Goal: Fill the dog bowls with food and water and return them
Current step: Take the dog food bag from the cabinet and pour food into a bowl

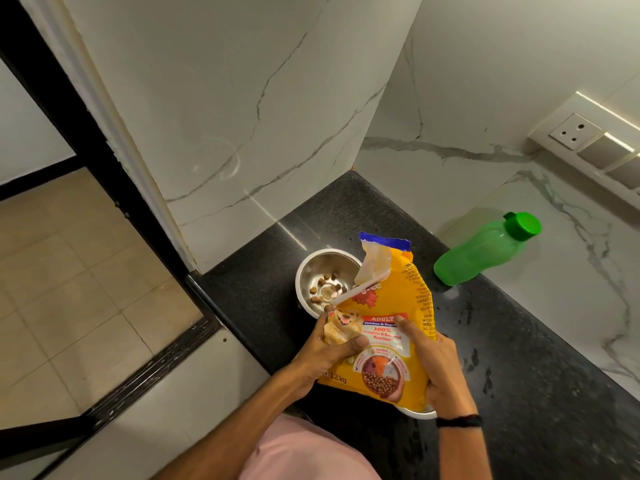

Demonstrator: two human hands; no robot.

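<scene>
Looking down, we noted the white marble wall taking up most of the view, with a black speckled counter running along its foot.

Dog food bag: yellow, blue strip at its torn top, marked 1.2 kg. It was held above the counter, tipped away from the person, its open mouth over the near right part of the steel bowl.

Green bottle: on the counter by the right-hand wall, green cap on, right of the bag and apart from it.

Steel bowl: on the counter near the wall corner, beyond the hands, partly hidden by the bag's mouth.

Left hand: fingers curled round the bag's left edge, thumb pressed across the printed front. We logged it as grasping the bag.

Right hand: wrapped round the bag's lower right side, thumb lying up the front. Also grasping the bag.

Second bowl: only a pale curved rim showed under the bag's bottom corner, just beside the right wrist. We could not tell what it held.

Wristband: black, on the right wrist.

Kibble: a few brown pieces lay scattered on the steel bowl's bottom, most of the bowl floor bare. 1 more piece sat at the bag's lip, by the left fingertips.
</scene>
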